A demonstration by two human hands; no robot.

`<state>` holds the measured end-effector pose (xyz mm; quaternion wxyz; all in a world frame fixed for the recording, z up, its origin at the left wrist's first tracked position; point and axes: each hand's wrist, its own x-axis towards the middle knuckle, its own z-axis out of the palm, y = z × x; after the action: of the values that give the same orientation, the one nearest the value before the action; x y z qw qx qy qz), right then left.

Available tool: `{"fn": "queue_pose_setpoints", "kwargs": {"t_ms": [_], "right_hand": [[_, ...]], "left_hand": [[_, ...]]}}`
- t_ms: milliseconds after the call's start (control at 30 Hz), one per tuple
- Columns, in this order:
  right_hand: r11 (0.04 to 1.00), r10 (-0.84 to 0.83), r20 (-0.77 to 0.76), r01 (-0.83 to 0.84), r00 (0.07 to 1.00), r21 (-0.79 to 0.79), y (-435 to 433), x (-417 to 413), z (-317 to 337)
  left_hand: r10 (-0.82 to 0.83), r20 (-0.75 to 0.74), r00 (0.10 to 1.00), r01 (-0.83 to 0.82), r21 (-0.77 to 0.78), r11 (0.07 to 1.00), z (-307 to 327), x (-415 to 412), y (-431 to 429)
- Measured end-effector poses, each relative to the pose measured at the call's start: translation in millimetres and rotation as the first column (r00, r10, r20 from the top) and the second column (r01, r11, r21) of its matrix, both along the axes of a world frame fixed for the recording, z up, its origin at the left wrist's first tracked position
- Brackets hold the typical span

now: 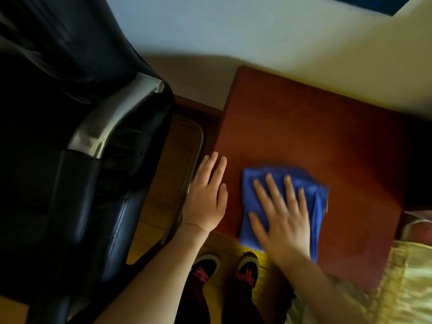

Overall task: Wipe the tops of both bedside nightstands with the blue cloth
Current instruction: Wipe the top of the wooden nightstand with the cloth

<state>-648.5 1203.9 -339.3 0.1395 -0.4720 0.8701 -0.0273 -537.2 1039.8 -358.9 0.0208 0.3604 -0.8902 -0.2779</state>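
**Near-left corner of one nightstand under the cloth**

- Black leather office chair (81, 171) with a chrome arm fills the left of the view. It stands just beside the stand, with a narrow strip of wooden floor (163, 206) between them.
- Reddish-brown wooden nightstand (315, 127): back edge to the pale wall, right side against the bed (411, 277) with its gold cover. Nothing sits on the surface but the cloth and the hands. No second stand is in view, so I judge at least half the task remains.
- Folded blue cloth (249, 197) lies flat on the surface near the front-left corner, its near edge hanging slightly past the front lip. Folding makes a thick pad the palm can drive.
- Right hand (282, 220) is on top of the cloth, fingers straight and spread, pressing rather than gripping. The spread probably shares the pressure across the pad. The hand looks slightly blurred.
- Left hand (205, 195): fingers straight and together, holding nothing, laid flat along the left edge of the surface. It looks like a brace for the lean.
- Black shoes with red laces (205, 268) stand on the floor close to the front of the stand.
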Motion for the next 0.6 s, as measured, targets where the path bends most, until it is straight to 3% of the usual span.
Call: {"fn": "queue_pose_setpoints", "kwargs": {"t_ms": [67, 167, 333, 433, 600], "right_hand": [[0.998, 0.059, 0.006, -0.059, 0.998, -0.001, 22.8, 21.6, -2.0], [0.992, 0.117, 0.01, -0.116, 0.993, -0.046, -10.2, -13.3, -8.0], [0.99, -0.068, -0.072, 0.059, 0.995, -0.128, -120.9, -114.8, -17.8], [0.992, -0.097, -0.05, 0.092, 0.994, -0.085, -163.5, -155.7, -12.4], [0.985, -0.118, -0.09, 0.105, 0.989, -0.137, -100.8, -104.0, -11.0]], "left_hand": [[0.004, -0.014, 1.0, -0.004, 0.012, 1.0, -0.3, 0.5, -0.1], [-0.015, -0.005, 1.0, 0.015, 0.005, 1.0, -1.5, 1.6, 0.6], [-0.015, -0.006, 1.0, 0.014, -0.049, 0.999, -5.3, 1.4, 0.7], [-0.019, 0.003, 1.0, 0.019, -0.065, 0.998, -3.8, 2.0, 1.0], [-0.027, 0.015, 1.0, 0.028, -0.099, 0.995, -0.9, 1.0, 0.8]]}}
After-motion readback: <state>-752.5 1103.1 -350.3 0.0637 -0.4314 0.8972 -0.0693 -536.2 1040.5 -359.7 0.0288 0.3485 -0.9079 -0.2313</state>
